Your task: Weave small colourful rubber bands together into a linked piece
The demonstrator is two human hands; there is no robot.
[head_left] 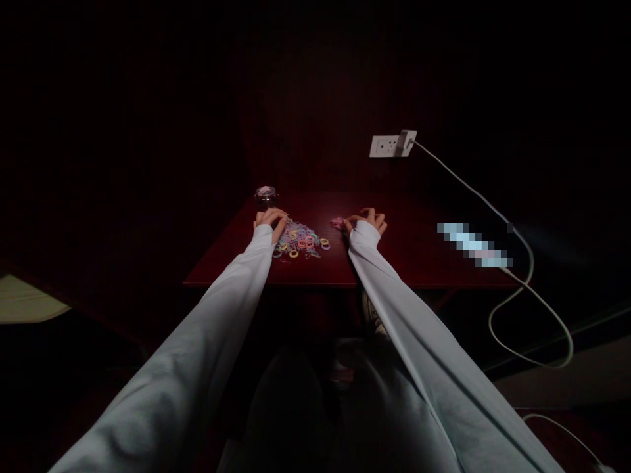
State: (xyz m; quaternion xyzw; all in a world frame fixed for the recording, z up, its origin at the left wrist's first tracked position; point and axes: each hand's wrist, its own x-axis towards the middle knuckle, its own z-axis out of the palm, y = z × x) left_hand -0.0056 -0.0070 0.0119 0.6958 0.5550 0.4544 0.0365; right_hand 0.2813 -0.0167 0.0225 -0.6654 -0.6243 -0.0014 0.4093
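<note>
A loose pile of small coloured rings that look like hair ties [302,242] is spread on the dark red table [315,274]. At its upper left edge rests my left hand [271,219], with bent fingers and the thumb closed toward them; what is between the tips is too small to make out. Right of the pile lies a small pink bunch [337,223], apparently of the same ties. The thumb and forefinger of my right hand [367,221] come together at the bunch's right edge, the other fingers raised. Whatever they pinch is hidden.
Behind my left hand stands a clear jar [266,195] with something pale pink at its top. A wall socket [388,146] holds a white charger, whose cable [466,180] loops down past the table's right side to a blurred-out bright device [474,246].
</note>
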